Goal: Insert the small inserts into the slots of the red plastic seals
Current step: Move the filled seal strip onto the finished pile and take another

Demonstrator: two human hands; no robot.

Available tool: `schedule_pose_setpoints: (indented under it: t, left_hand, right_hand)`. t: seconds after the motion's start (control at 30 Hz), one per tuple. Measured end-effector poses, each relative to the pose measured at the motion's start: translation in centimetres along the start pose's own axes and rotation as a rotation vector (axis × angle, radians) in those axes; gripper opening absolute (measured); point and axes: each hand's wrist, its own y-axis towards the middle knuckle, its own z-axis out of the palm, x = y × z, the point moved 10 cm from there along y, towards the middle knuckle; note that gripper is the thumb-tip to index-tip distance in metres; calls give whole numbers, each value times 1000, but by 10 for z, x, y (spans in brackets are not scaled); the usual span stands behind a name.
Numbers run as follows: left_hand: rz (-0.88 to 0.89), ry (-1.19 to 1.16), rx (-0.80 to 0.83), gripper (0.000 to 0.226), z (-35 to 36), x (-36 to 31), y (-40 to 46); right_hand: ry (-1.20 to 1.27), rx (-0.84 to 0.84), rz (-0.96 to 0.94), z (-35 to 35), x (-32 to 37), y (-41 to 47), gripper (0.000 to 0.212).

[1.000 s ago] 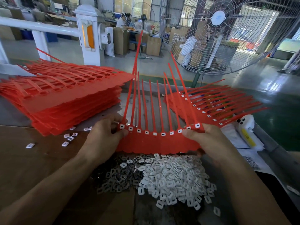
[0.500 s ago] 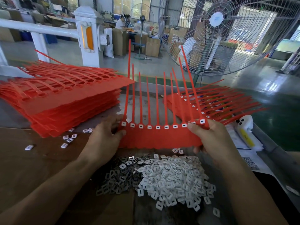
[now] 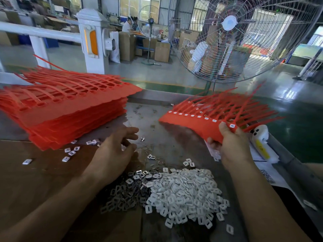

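The red seal sheet with filled slots sits at the right of the table, lifted at its near right corner, where the right hand pinches it: thumb on top just beside the nearest white insert, fingers curled beneath. Nine or so white inserts show along its row of slots, though the far ones blur together. Its thin straps fan away to the right over a second batch of filled seals lying under it; how many sheets that batch holds cannot be told. The left hand is well apart from the sheet, hovering low over the table with fingers loose and slightly bent, gripping nothing. Just below both hands lies one large heap of loose white inserts, far too many to count, with a darker patch of metal clips touching its left edge. About a dozen stray inserts are scattered near the left hand. To the left rises one tall stack of unfilled red seal sheets, roughly ten layers. A white handheld device lies just beside the right hand, and one large floor fan stands beyond the table.
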Motion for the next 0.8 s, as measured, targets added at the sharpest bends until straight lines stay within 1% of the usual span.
schedule_pose_setpoints:
  t: [0.17,0.23,0.3,0.4,0.43,0.5,0.63,0.73,0.8]
  left_hand:
    - [-4,7,2,36,-1,-2,-4]
    - [-22,25,8,34,-2,-1,-5]
    - [-33,42,15,31,-2,0,-5]
    - [-40,57,20,28,-1,1,-5]
    - [-42,63,21,27,-1,1,-5]
    - [-48,66,21,26,-1,2,-5]
    - [-60,73,30,24,0,5,-5]
    - [-61,66,34,22,0,6,-4]
    - [-69,56,46,21,2,7,-4]
  right_hand:
    - [182,5,127,1,-22,11,17]
    - [307,11,168,3,-26,14,20]
    - [444,55,209,11,-30,15,27]
    - [525,118,281,19,-35,12,41]
    - [532,117,297,19,-37,10,42]
    - [526,106,308,17,-37,9,38]
    - [417,109,324,16,-37,3,17]
    - [238,112,324,15,-36,-3,24]
    - [148,84,303,11,-33,-5,29]
